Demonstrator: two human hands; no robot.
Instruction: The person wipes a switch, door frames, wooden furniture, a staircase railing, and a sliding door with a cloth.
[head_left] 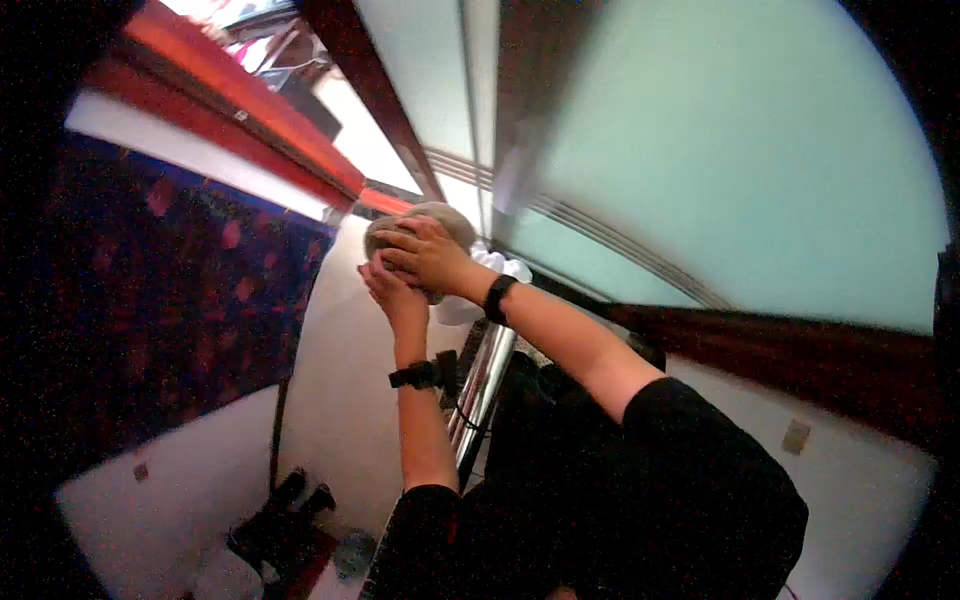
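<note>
A soft greyish-beige bundle of cloth point(450, 219), rounded in shape, is held out in front of me at the far end of a white surface point(340, 330). My right hand point(432, 258) lies over its near side, fingers curved onto it. Below that, my left hand point(393, 283) grips the lower left part, with its fingers partly covered by the right. What kind of cloth item it is, I cannot make out. White fabric point(500, 267) lies bunched just right of the bundle. Both wrists wear black bands.
Frosted glass panels point(740, 150) in dark frames stand to the right. At the left hangs a dark patterned curtain point(190, 280), beneath a red-orange ledge point(240, 100). Metal tubes point(490, 375) run beside the white surface. Dark objects point(285, 515) sit low at the bottom left.
</note>
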